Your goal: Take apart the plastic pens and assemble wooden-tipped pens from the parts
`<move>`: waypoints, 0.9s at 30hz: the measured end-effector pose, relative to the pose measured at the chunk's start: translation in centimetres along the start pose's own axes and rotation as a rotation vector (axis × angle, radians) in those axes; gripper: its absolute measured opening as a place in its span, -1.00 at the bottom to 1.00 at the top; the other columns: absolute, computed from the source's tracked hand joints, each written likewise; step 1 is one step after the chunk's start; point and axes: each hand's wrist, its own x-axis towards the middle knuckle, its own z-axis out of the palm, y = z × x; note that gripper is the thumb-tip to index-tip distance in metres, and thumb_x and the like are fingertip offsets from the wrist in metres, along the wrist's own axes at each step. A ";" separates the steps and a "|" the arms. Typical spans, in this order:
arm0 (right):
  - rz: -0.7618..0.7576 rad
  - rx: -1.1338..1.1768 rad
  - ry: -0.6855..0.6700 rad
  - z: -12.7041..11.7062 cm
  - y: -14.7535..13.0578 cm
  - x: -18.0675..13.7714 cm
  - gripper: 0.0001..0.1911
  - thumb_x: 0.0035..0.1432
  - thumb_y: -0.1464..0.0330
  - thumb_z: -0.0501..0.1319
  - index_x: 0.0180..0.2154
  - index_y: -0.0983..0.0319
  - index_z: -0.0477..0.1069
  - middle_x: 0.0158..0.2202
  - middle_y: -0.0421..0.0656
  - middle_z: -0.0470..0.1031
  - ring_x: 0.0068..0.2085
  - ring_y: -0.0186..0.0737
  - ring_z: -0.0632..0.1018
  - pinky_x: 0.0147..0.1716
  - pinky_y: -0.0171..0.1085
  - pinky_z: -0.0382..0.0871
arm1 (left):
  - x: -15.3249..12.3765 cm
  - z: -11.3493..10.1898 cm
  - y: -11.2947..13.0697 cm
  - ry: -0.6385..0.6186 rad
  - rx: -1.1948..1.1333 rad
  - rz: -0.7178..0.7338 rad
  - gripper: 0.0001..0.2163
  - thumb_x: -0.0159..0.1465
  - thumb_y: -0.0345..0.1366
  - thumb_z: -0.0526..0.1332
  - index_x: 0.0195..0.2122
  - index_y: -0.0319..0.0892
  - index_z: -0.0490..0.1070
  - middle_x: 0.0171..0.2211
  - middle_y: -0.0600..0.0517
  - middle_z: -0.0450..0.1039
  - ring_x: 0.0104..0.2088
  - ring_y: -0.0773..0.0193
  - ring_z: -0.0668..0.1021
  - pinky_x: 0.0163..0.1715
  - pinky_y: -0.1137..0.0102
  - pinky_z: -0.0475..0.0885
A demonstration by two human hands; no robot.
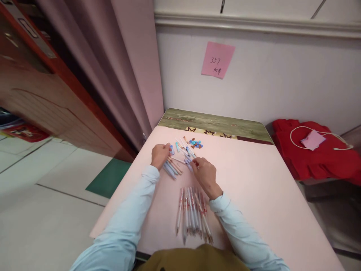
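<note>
My left hand (159,155) rests curled on the pink table (254,188), its fingers closed around a small blue-tipped pen part (172,149). My right hand (205,175) lies just right of it, fingers pinched on a thin pen piece (188,161). Between and under the hands lies a loose pile of pen barrels (172,166). A heap of small blue caps (196,143) sits just beyond them. Closer to me, several assembled pens (193,212) lie side by side in a row.
A pink sticky note (217,59) hangs on the white wall. A red cloth (318,154) with a white cable and pink paper lies at the right. A curtain (124,67) and a wooden cabinet (42,86) stand at the left.
</note>
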 end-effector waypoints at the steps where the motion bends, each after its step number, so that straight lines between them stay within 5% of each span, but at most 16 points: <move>1: -0.035 0.009 -0.038 0.2 -0.6 -0.2 -0.77 0.31 0.21 0.13 -0.22 0.14 0.52 -0.25 -0.17 0.56 -0.26 -0.26 0.54 -0.37 -0.34 0.20 | -0.2 -0.9 -0.6 0.022 -0.019 0.008 -0.65 0.25 -0.07 0.10 -0.45 -0.19 0.56 -0.55 -0.05 0.56 -0.58 0.25 0.50 -0.47 0.40 0.34; 7: -0.109 -0.082 -0.164 2.5 -3.9 -0.8 -0.73 0.33 0.26 0.07 -0.18 0.21 0.51 -0.20 -0.08 0.54 -0.26 -0.20 0.57 -0.35 -0.30 0.26 | -2.5 -4.3 -5.1 0.179 -0.204 0.048 -0.76 0.14 -0.15 0.19 -0.40 -0.20 0.56 -0.50 0.00 0.55 -0.60 0.30 0.42 -0.52 0.43 0.29; 17: 0.014 -0.014 -0.176 2.9 -4.8 -0.3 -0.80 0.24 0.31 0.14 -0.22 0.24 0.51 -0.25 -0.06 0.58 -0.23 -0.16 0.57 -0.31 -0.30 0.29 | -4.6 -3.0 -5.6 0.124 -0.332 0.076 -0.79 0.12 -0.17 0.21 -0.43 -0.20 0.53 -0.50 0.02 0.53 -0.60 0.36 0.41 -0.54 0.46 0.30; 21: 0.084 0.348 -0.087 1.8 -4.1 -0.5 -0.82 0.18 0.28 0.17 -0.32 0.22 0.50 -0.33 -0.10 0.58 -0.29 -0.20 0.54 -0.31 -0.30 0.29 | -5.5 -2.8 -4.2 0.099 -0.477 0.091 -0.78 0.12 -0.15 0.27 -0.37 -0.21 0.53 -0.45 0.00 0.54 -0.57 0.36 0.43 -0.56 0.47 0.28; 27: 0.247 1.327 -0.439 0.5 -3.3 -2.8 -0.69 0.04 0.11 0.27 -0.35 0.24 0.40 -0.45 -0.24 0.44 -0.62 -0.45 0.22 -0.62 -0.39 0.01 | -7.9 -1.3 -1.3 -0.430 -1.015 0.009 -0.65 0.12 -0.08 0.34 -0.20 -0.25 0.54 -0.27 -0.15 0.59 -0.29 0.20 0.58 -0.31 0.37 0.45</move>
